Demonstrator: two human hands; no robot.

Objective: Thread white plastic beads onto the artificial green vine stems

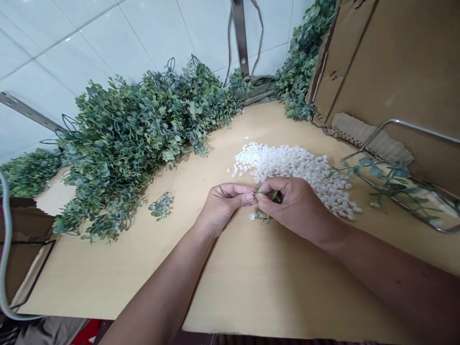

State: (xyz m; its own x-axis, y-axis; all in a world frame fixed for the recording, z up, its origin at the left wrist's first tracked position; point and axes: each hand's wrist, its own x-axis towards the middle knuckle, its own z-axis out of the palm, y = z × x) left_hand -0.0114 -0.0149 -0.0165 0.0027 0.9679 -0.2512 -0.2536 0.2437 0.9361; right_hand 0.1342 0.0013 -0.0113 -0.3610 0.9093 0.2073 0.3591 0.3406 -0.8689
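My left hand (230,199) and my right hand (289,199) meet over the middle of the table, fingertips almost touching. Between them is a small artificial leaf sprig (264,219), partly hidden by my fingers. The right thumb and forefinger pinch it, with some leaves showing inside the curled hand. My left thumb and forefinger are pressed together on a bit of green at its near end; anything smaller in that pinch is hidden. A small white piece (252,217) shows by the sprig's lower leaves. Just beyond my hands spreads a pile of small round white pieces (283,160).
A large heap of artificial greenery (143,124) lines the back left. One loose sprig (161,206) lies left of my hands. At right, leafy stems (395,179) lie by a bent metal wire frame (395,120) and a cardboard box (398,72). More greenery (302,62) stands behind.
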